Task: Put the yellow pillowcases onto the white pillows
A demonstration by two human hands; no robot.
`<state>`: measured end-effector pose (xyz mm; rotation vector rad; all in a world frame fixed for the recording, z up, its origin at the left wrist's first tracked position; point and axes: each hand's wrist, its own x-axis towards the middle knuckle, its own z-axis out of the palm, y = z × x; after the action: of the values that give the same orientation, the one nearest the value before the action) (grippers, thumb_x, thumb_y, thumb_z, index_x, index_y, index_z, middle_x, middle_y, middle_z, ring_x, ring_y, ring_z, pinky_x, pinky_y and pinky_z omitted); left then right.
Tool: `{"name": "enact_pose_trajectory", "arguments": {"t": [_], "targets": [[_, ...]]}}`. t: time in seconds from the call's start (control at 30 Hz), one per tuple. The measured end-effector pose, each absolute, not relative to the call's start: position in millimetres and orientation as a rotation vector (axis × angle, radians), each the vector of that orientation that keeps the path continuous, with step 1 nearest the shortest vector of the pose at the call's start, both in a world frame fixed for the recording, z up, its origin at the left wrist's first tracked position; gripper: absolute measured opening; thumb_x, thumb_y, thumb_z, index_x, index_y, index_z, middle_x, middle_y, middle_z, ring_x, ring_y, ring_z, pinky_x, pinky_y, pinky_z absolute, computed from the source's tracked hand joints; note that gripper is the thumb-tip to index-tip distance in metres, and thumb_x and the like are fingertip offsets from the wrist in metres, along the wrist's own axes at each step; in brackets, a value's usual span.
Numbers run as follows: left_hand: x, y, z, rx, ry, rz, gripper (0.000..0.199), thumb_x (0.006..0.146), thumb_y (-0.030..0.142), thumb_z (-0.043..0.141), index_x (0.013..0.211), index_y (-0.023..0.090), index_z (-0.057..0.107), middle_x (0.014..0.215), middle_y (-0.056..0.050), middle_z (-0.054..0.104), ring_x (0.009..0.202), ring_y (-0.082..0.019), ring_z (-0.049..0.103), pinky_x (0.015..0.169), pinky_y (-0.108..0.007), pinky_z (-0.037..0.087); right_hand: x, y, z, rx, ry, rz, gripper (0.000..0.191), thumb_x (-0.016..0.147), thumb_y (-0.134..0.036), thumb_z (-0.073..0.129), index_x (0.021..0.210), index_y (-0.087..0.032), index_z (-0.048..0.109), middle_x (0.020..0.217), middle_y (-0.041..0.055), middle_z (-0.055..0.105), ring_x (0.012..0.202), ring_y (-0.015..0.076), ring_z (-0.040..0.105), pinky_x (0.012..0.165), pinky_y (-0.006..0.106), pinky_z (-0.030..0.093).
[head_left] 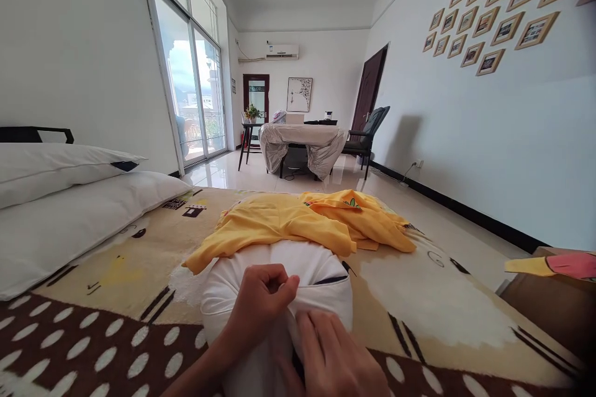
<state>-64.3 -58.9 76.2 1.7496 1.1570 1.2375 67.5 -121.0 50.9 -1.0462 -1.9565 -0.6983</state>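
Observation:
A white pillow (274,260), bunched and creased with dark trim, lies in front of me on a patterned blanket (181,248). My left hand (261,301) is closed over its middle, thumb against curled fingers; what the fingers hold, if anything, is hidden. Close beside it on the right, my right hand (338,350) grips a fold of the white fabric, its fingers bent over it. Yellow clothing (279,220) touches the pillow's far edge and spreads to the right.
Two white pillows (84,211) are stacked at the left. A cardboard box (544,304) with pink and yellow cloth (572,265) stands at the right. Beyond the bed are a covered table (302,133) and a dark chair (370,130).

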Motion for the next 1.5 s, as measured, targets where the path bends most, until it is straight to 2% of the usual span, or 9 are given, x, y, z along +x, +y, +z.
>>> {"name": "enact_pose_trajectory", "arguments": {"t": [0.07, 0.13, 0.27, 0.47, 0.63, 0.83, 0.97, 1.33, 1.5], "targets": [[-64.4, -59.1, 74.4, 1.729, 1.197, 1.251, 0.036, 0.071, 0.037, 0.054, 0.047, 0.019, 0.035, 0.048, 0.005, 0.027, 0.048, -0.007, 0.022, 0.044, -0.024, 0.017, 57.3, -114.7, 44.9, -1.08, -1.905, -0.73, 0.027, 0.092, -0.031, 0.042, 0.09, -0.012, 0.061, 0.075, 0.0121, 0.062, 0.065, 0.02, 0.058, 0.052, 0.028, 0.039], [-64.5, -58.2, 72.7, 1.724, 1.22, 1.266, 0.035, 0.07, 0.036, 0.054, 0.047, 0.018, 0.035, 0.047, 0.005, 0.028, 0.048, -0.007, 0.023, 0.044, -0.023, 0.018, 47.5, -110.4, 41.5, -1.135, -1.873, -0.741, 0.021, 0.091, -0.02, 0.041, 0.084, -0.013, 0.059, 0.071, 0.0101, 0.06, 0.062, 0.019, 0.056, 0.052, 0.028, 0.038], [-64.8, -55.2, 74.9, 1.695, 1.185, 1.294, 0.036, 0.07, 0.035, 0.057, 0.046, 0.018, 0.036, 0.046, 0.005, 0.031, 0.047, -0.007, 0.025, 0.043, -0.022, 0.02, 38.6, -99.5, 43.5, -1.12, -1.837, -0.693, 0.026, 0.085, -0.003, 0.031, 0.078, -0.016, 0.052, 0.063, 0.0052, 0.055, 0.057, 0.0177, 0.052, 0.054, 0.028, 0.037], [-68.0, -59.8, 74.5, 1.339, 0.888, 1.66, 0.03, 0.08, 0.036, 0.057, 0.058, 0.017, 0.05, 0.047, 0.006, 0.036, 0.043, -0.007, 0.029, 0.042, -0.021, 0.025, 42.1, -89.6, 48.4, -0.992, -1.886, -0.179, 0.012, 0.084, -0.012, 0.043, 0.075, -0.02, 0.045, 0.064, 0.0003, 0.056, 0.056, 0.0138, 0.052, 0.051, 0.024, 0.035], [-66.2, -69.3, 67.7, 1.071, 0.586, 1.917, 0.03, 0.078, 0.026, 0.06, 0.053, 0.017, 0.046, 0.049, 0.006, 0.032, 0.044, -0.007, 0.03, 0.043, -0.021, 0.027, 37.1, -91.2, 45.2, -0.928, -1.905, 0.26, 0.014, 0.08, -0.014, 0.048, 0.07, -0.021, 0.041, 0.062, -0.0026, 0.053, 0.055, 0.011, 0.049, 0.052, 0.021, 0.033], [-63.9, -56.4, 72.6, 0.831, 0.456, 1.723, 0.024, 0.069, 0.027, 0.057, 0.05, 0.016, 0.047, 0.047, 0.008, 0.018, 0.04, -0.006, 0.019, 0.039, -0.02, 0.022, 34.2, -85.9, 41.2, -0.94, -1.894, 0.576, 0.012, 0.076, -0.015, 0.051, 0.069, -0.02, 0.042, 0.063, -0.0028, 0.048, 0.057, 0.0111, 0.043, 0.053, 0.022, 0.03], [-64.2, -44.6, 71.2, 0.673, 0.438, 1.592, 0.021, 0.064, 0.026, 0.055, 0.047, 0.016, 0.047, 0.046, 0.008, 0.016, 0.04, -0.006, 0.016, 0.037, -0.019, 0.02, 36.7, -79.8, 38.3, -1.016, -1.86, 0.673, 0.013, 0.076, -0.016, 0.053, 0.069, -0.019, 0.043, 0.064, -0.0023, 0.048, 0.059, 0.0116, 0.042, 0.055, 0.023, 0.029], [-61.6, -42.5, 65.3, 0.539, 0.473, 1.658, 0.022, 0.064, 0.022, 0.047, 0.043, 0.016, 0.047, 0.043, 0.006, 0.018, 0.037, -0.007, 0.017, 0.036, -0.021, 0.024, 41.3, -79.0, 46.3, -1.077, -1.88, 0.824, 0.014, 0.08, -0.015, 0.054, 0.07, -0.019, 0.045, 0.065, -0.0025, 0.049, 0.062, 0.0119, 0.042, 0.059, 0.023, 0.03], [-59.3, -38.6, 63.4, 0.503, 0.489, 1.676, 0.026, 0.066, 0.021, 0.045, 0.041, 0.015, 0.046, 0.041, 0.006, 0.018, 0.037, -0.007, 0.017, 0.036, -0.021, 0.021, 40.3, -78.8, 45.5, -1.109, -1.946, 0.743, 0.013, 0.084, -0.015, 0.046, 0.073, -0.019, 0.043, 0.071, 0.0008, 0.052, 0.065, 0.0141, 0.045, 0.062, 0.025, 0.033]]}}
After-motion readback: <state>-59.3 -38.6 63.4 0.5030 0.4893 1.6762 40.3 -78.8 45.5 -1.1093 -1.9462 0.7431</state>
